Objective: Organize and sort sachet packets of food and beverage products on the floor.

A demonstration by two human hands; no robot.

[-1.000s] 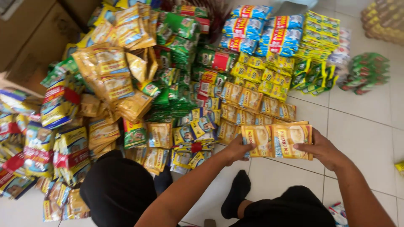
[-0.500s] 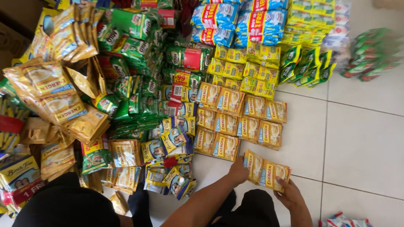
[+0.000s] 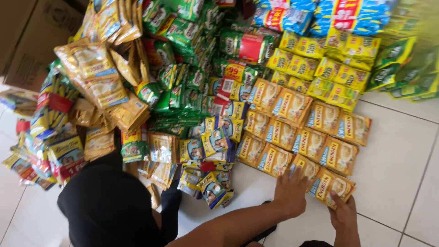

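A strip of orange-yellow sachets (image 3: 325,182) lies on the white tiled floor (image 3: 398,155), at the near end of rows of the same orange sachets (image 3: 292,132). My left hand (image 3: 290,191) lies flat on the strip's left part with the fingers spread. My right hand (image 3: 344,215) holds the strip's near right edge, thumb on top. Both forearms come in from the bottom edge.
A big heap of sachet strips covers the floor: green ones (image 3: 183,41) at the back, golden ones (image 3: 98,77) at the left, blue packs (image 3: 320,13) and yellow packs (image 3: 338,64) at the top right. Cardboard boxes (image 3: 23,45) stand far left. My black-clad knee (image 3: 105,206) is bottom left.
The strip, held up in both hands a second ago, has come down onto the floor below the orange rows. My left hand has flattened on it, and the view has moved closer.
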